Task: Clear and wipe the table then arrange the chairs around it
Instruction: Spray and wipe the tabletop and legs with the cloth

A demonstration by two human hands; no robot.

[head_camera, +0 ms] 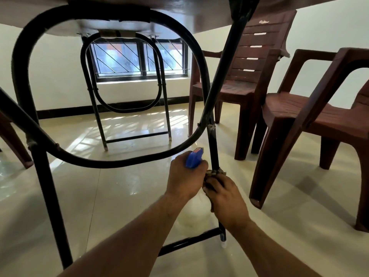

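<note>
I am low down, looking under the table [179, 11]. Its black metal leg frame [214, 148] stands right in front of me. My left hand [185, 178] grips a spray bottle with a blue trigger head [193, 158]; its whitish body shows below my wrist. My right hand [225, 198] presses a brownish cloth [215, 173] around the near right leg of the frame. Two brown plastic chairs stand to the right: one farther back [245, 80], one closer [311, 116].
A second folding leg frame [127, 108] stands at the table's far end, in front of a barred window [139, 58]. Part of another brown chair leg [14, 144] shows at the left. The floor is glossy cream tile [123, 196].
</note>
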